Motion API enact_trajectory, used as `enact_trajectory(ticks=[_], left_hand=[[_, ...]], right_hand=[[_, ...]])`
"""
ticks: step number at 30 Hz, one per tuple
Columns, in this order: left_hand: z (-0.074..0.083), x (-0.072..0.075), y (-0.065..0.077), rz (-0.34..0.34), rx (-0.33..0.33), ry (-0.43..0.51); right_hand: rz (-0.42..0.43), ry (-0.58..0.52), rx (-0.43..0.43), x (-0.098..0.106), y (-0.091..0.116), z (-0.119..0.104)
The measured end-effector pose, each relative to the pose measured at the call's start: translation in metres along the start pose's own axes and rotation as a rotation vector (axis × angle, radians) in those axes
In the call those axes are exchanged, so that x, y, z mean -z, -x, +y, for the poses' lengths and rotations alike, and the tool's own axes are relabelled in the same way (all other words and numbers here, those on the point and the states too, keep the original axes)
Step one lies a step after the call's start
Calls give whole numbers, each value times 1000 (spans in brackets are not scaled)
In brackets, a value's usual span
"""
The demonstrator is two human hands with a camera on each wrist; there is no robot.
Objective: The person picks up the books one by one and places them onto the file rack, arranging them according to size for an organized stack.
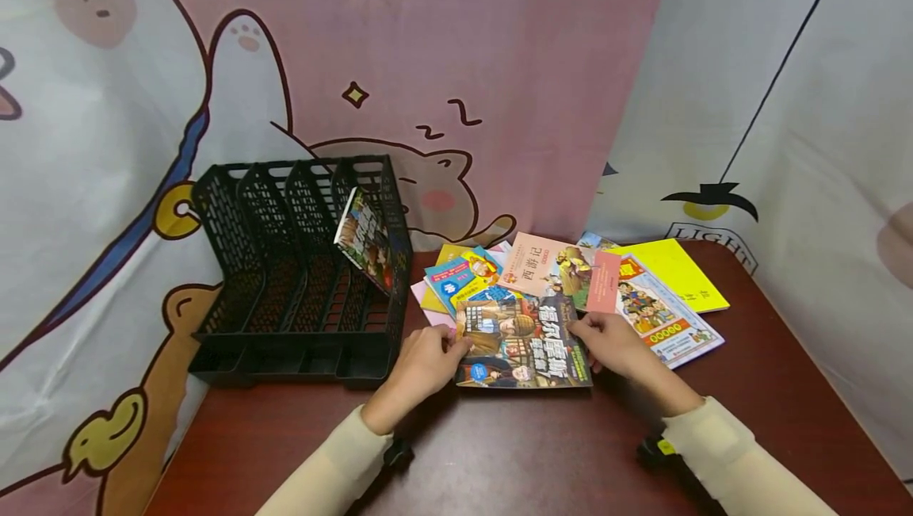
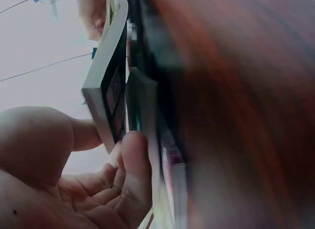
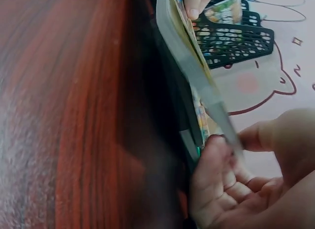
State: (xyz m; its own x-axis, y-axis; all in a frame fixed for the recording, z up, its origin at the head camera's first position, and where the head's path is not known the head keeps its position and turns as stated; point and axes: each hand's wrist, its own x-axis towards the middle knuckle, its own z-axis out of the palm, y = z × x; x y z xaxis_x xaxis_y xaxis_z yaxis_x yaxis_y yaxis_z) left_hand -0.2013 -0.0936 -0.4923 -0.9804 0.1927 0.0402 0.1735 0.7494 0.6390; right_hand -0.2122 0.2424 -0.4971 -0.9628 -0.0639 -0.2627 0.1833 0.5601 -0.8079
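Observation:
A dark comic-style book (image 1: 524,345) with large white Chinese characters lies between both hands, over the near side of a pile. My left hand (image 1: 426,361) pinches its left edge, thumb on the cover and fingers beneath. On the opposite edge my right hand (image 1: 615,345) grips it the same way. In the left wrist view, the book (image 2: 114,67) is raised above other books at that hand's edge. The right wrist view shows the pages of the book (image 3: 189,57) bending slightly, with thumb and fingers at its corner.
A black mesh file rack (image 1: 285,357) with several slots stands at left; one book (image 1: 367,242) leans in its rightmost slot. Behind the hands lie a pink book (image 1: 535,262), a blue book (image 1: 464,278), a white-and-orange book (image 1: 666,318) and a yellow book (image 1: 678,266), against a printed cloth backdrop.

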Motion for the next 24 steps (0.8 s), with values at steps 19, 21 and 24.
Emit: enact_trajectory(ticks=[19, 21, 24], left_hand=[[30, 18, -5, 72, -33, 328], [30, 18, -6, 33, -18, 365], [28, 18, -10, -12, -5, 374]], right_hand=[[0, -548, 129, 14, 2, -28], [2, -578, 143, 16, 2, -29], [-7, -590, 163, 20, 1, -32]])
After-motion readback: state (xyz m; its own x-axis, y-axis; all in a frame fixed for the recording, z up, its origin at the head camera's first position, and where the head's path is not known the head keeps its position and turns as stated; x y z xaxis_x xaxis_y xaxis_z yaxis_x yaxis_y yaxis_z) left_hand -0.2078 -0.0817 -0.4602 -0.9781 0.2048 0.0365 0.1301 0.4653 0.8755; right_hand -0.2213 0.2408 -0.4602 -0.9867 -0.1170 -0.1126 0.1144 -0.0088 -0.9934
